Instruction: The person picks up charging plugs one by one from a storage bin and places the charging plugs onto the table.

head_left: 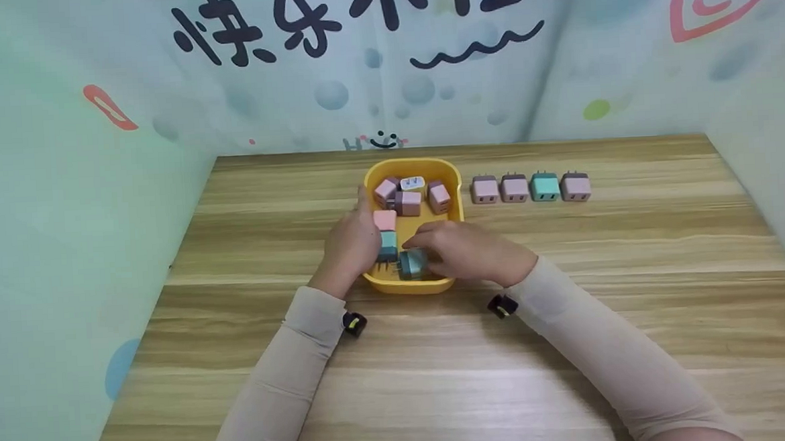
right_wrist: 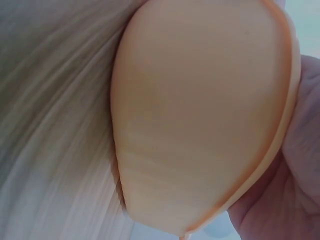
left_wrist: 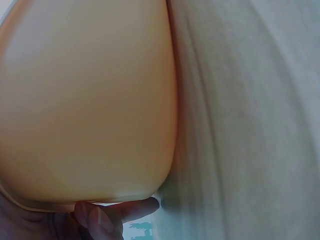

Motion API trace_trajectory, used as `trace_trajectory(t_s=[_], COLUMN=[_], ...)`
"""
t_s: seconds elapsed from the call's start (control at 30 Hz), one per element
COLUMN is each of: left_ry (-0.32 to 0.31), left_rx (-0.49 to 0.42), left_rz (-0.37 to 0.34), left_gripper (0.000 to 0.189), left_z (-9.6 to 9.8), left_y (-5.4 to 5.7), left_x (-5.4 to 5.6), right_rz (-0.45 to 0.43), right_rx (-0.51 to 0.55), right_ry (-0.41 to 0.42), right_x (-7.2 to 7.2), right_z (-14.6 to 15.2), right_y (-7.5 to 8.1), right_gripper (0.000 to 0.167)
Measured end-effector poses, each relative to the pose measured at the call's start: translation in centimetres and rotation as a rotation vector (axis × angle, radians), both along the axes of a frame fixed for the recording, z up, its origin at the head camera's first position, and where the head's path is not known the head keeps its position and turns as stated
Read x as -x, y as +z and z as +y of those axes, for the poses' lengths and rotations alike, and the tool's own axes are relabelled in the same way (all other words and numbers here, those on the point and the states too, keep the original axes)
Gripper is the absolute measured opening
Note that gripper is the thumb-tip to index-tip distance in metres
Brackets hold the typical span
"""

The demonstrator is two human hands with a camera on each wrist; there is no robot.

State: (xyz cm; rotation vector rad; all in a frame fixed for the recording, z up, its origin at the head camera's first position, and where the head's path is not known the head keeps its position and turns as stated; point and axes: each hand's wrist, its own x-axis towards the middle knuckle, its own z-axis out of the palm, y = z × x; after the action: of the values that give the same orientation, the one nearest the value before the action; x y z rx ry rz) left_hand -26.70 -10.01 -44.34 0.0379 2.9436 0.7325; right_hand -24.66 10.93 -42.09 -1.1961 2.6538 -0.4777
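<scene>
A yellow plastic bin (head_left: 413, 286) stands on the table, holding several USB charger plugs. My left hand (head_left: 353, 239) holds the bin's left side; in the left wrist view its fingers (left_wrist: 100, 220) lie against the outer wall (left_wrist: 95, 110). My right hand (head_left: 464, 250) reaches over the right rim and pinches a teal charger plug (head_left: 411, 264) low in the bin. Beside that lie another teal plug (head_left: 387, 244) and a pink plug (head_left: 385, 219). The right wrist view shows the bin's outer wall (right_wrist: 195, 110) with my palm at its rim; the fingertips are hidden there.
Right of the bin stands a row of charger plugs, pink ones (head_left: 485, 190) and one teal (head_left: 545, 187), prongs pointing away. More pink plugs (head_left: 410, 203) and a white-and-yellow one (head_left: 413, 183) lie at the bin's far end. A printed curtain (head_left: 292, 105) hangs behind the wooden table (head_left: 246, 255).
</scene>
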Motion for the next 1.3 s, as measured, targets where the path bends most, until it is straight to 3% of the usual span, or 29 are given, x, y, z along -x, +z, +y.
trace_trajectory(t_s=[0.37,0.6,0.8,0.93,1.3], left_ry=[0.015,0.036,-0.009,-0.015,0.018], left_rx=[-0.037,-0.071,-0.021,-0.008,-0.056], left_rz=[-0.031,-0.060,-0.012,-0.001,-0.052], left_gripper=[0.071,0.073,0.073,0.073,0.071], left_z=[0.22,0.26,-0.08,-0.17,0.07], left_y=[0.19,0.25,0.05,0.03,0.30], left_x=[-0.09,-0.11,-0.04,0.01,-0.16], right_rz=[-0.031,-0.004,0.068,0.044,0.015], right_rx=[0.039,-0.020,-0.044,-0.019,0.017], right_ry=[-0.015,-0.030,0.114,0.185,0.060], right_x=[-0.15,-0.34,0.18,0.47,0.31], right_z=[0.04,-0.02,0.06,0.09,-0.08], right_y=[0.09,0.16,-0.11,-0.02,0.01], right_gripper=[0.037,0.040,0.042,0.039,0.035])
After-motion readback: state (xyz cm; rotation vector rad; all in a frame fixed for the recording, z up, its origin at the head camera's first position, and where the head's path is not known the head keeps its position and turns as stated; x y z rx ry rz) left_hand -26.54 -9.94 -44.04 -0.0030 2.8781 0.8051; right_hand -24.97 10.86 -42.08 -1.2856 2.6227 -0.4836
